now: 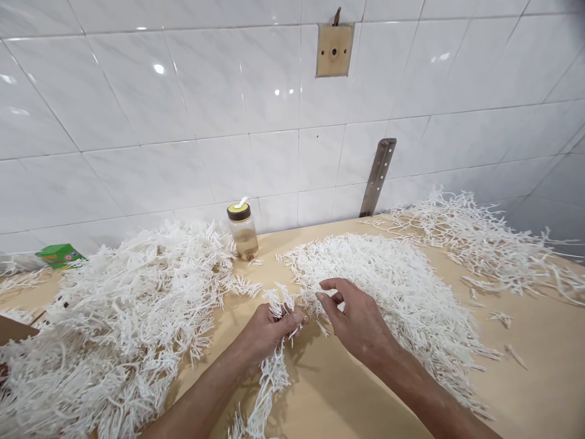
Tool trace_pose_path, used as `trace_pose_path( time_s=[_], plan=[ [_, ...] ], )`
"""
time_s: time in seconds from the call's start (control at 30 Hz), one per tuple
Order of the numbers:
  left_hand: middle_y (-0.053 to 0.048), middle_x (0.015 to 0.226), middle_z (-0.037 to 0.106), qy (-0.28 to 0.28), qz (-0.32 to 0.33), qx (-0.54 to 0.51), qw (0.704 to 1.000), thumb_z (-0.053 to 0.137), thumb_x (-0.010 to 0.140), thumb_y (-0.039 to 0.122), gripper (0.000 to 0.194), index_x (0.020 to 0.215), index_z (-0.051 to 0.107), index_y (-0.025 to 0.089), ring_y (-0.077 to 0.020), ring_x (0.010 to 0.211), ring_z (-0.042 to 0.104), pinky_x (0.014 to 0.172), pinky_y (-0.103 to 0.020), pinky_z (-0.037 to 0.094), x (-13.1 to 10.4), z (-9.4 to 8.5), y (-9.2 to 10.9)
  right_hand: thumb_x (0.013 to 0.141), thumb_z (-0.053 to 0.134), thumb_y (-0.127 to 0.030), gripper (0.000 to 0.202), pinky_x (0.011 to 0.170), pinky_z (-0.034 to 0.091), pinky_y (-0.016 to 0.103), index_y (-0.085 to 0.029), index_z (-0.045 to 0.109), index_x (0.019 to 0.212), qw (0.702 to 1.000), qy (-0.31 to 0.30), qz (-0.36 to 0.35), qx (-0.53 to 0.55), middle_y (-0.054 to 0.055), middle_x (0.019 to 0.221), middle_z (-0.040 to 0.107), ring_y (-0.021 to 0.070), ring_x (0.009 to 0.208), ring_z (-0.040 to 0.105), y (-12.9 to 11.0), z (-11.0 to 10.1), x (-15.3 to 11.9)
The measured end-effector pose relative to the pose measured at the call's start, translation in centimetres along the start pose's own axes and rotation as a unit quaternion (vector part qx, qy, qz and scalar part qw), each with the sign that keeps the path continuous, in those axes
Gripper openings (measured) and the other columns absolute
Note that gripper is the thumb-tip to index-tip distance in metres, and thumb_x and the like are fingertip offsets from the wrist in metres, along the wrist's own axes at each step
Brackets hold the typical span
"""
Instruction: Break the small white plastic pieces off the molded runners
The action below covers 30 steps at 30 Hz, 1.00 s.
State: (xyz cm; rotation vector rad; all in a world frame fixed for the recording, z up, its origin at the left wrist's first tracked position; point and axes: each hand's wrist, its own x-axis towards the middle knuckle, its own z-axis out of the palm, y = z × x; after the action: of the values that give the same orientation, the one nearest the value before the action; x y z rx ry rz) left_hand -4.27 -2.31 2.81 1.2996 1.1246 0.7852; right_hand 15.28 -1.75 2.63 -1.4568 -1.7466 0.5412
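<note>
My left hand (274,329) is closed round a bunch of white branched plastic sprigs (272,381); tufts stick out above the fingers and a length hangs below toward the table edge. To its right, my right hand (354,314) is held over the near-left side of a flat heap of white sprigs (388,280). Its thumb and forefinger are apart, with nothing visible between them; the other fingers are curled and partly hidden. A larger, fluffier pile of white branched sprigs (137,305) lies to the left of my left hand.
A clear jar with a dark-rimmed yellow lid (244,235) stands behind the hands, partly filled with brownish liquid. Loose long white strands (484,244) spread at the back right. A green box (59,255) sits far left. A metal bracket (378,177) leans against the tiled wall (274,164).
</note>
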Motion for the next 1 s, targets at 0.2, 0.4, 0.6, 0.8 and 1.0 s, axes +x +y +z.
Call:
trace_pose_path(
  time_s=[0.2,0.4,0.6,0.8,1.0],
  plan=[
    [0.000,0.060,0.054,-0.016,-0.025,-0.019,0.999,0.071,0.072,0.057,0.046,0.068,0.065,0.012,-0.0101,0.054,0.041,0.054,-0.025,0.027,-0.4,0.4,0.3,0.091,0.049,-0.054,0.041,0.041,0.043,0.024,-0.019,0.062,0.106,0.954,-0.154,0.124,0.224,-0.003,0.067,0.055,0.0089,0.040,0.049,-0.8,0.6,-0.4],
    [0.000,0.059,0.056,-0.050,-0.040,-0.047,0.997,0.076,0.069,0.050,0.039,0.071,0.066,0.012,-0.0101,0.053,0.042,0.052,-0.025,0.027,-0.5,0.7,0.2,0.084,0.060,-0.055,0.039,0.037,0.035,0.019,-0.016,0.063,0.077,0.922,-0.208,0.134,0.297,-0.003,0.061,0.053,0.0067,0.044,0.043,-0.7,1.3,-0.5],
    [0.001,0.056,0.055,-0.065,-0.027,-0.059,0.996,0.079,0.065,0.047,0.037,0.069,0.069,0.012,-0.0098,0.052,0.042,0.052,-0.025,0.028,-0.3,0.7,0.5,0.080,0.067,-0.051,0.036,0.040,0.036,0.020,-0.016,0.062,0.073,0.913,-0.216,0.130,0.320,-0.002,0.059,0.057,0.0071,0.045,0.045,-0.8,1.3,-0.7],
    [0.000,0.058,0.057,-0.057,-0.021,-0.036,0.998,0.076,0.068,0.043,0.031,0.069,0.069,0.013,-0.0102,0.052,0.043,0.051,-0.024,0.028,-0.4,1.0,0.4,0.082,0.066,-0.047,0.030,0.042,0.042,0.020,-0.017,0.066,0.080,0.928,-0.209,0.112,0.287,0.000,0.069,0.063,0.0091,0.051,0.052,-1.0,1.4,-1.0],
    [0.000,0.059,0.055,-0.063,-0.004,-0.013,0.998,0.073,0.071,0.047,0.035,0.070,0.067,0.013,-0.0107,0.053,0.042,0.050,-0.024,0.029,-0.7,1.0,0.4,0.082,0.067,-0.047,0.030,0.042,0.045,0.021,-0.018,0.065,0.079,0.946,-0.181,0.116,0.243,0.001,0.070,0.063,0.0109,0.052,0.055,-0.5,1.8,-1.0]
  ],
)
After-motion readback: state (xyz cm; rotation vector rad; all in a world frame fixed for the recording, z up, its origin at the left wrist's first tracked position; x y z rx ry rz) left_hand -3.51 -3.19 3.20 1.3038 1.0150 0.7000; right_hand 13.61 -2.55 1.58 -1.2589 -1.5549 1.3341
